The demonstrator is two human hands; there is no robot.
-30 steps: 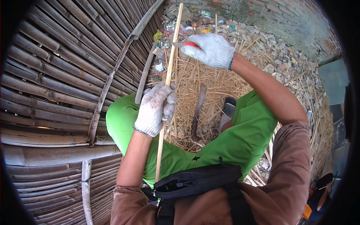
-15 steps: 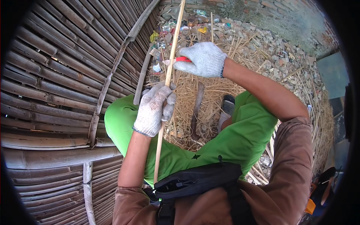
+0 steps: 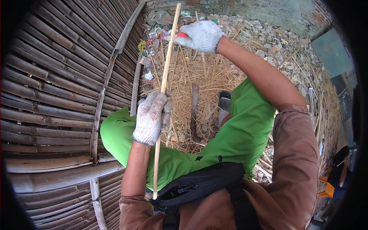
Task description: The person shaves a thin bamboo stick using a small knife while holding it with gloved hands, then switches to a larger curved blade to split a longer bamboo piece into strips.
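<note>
My left hand point(image 3: 148, 118), in a pale knitted glove with brown stains, is closed around a long, pale split-bamboo strip point(image 3: 167, 63). The strip stands nearly lengthwise before me, its far end past both hands and its near end by my waist bag. Farther up, my right hand point(image 3: 204, 36), also gloved, is closed on a small red-handled tool point(image 3: 182, 35) set against the strip's right side. Most of that tool is hidden by the glove and the strip, so its exact kind is unclear.
A bamboo-slat wall point(image 3: 61, 76) rises on my left. Between my green-trousered legs, straw and shavings point(image 3: 214, 73) cover the ground around a dark wooden stick point(image 3: 194, 111). Rubble point(image 3: 264, 46) and litter lie toward the far brick wall point(image 3: 245, 9). A black waist bag point(image 3: 203, 182) sits at my front.
My right hand and the red-handled tool have moved farther up the bamboo strip, away from me. The strip's far tip has come into view; my left hand keeps its grip.
</note>
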